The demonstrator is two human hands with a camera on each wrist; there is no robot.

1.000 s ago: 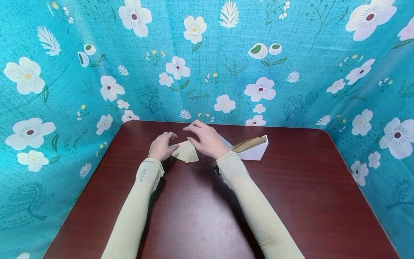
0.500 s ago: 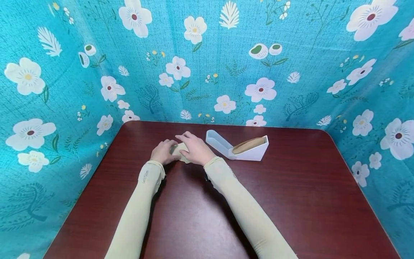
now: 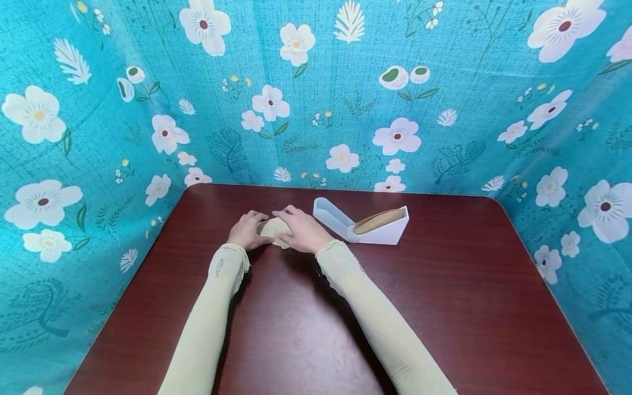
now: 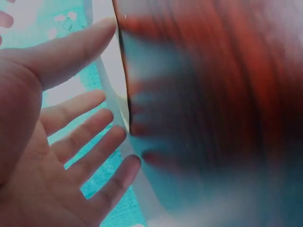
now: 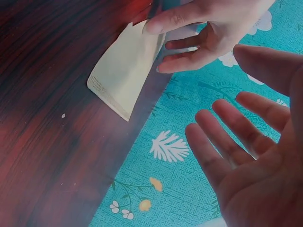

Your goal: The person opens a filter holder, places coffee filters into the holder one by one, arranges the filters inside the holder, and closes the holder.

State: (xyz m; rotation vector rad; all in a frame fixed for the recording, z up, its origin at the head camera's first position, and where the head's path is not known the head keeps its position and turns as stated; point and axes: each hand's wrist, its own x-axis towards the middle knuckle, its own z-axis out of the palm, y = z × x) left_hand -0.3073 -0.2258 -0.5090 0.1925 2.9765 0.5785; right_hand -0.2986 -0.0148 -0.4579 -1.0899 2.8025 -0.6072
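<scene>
A pale, cone-shaped coffee filter paper (image 3: pixel 274 229) lies on the table between both hands in the head view. My left hand (image 3: pixel 246 230) is at its left side. In the left wrist view, the left thumb (image 4: pixel 90 45) meets the edge of the filter paper (image 4: pixel 113 61), while the other fingers reach out straight and spread. My right hand (image 3: pixel 303 229) is at the paper's right side. From the right wrist view, the right hand's fingers (image 5: pixel 208 137) are straight and apart from the filter paper (image 5: pixel 120 71), with the left thumb over its corner.
To the right stands a white box (image 3: pixel 382 235) with its translucent lid (image 3: pixel 333 218) tipped open. Brown filter papers (image 3: pixel 379 220) sit inside. The dark reddish table (image 3: pixel 296 318) ends at a floral turquoise cloth (image 3: pixel 306 109).
My right hand has come down and left to the filter paper's side, uncovering the box's lid. The left hand has barely moved. Both hands now frame the paper closely.
</scene>
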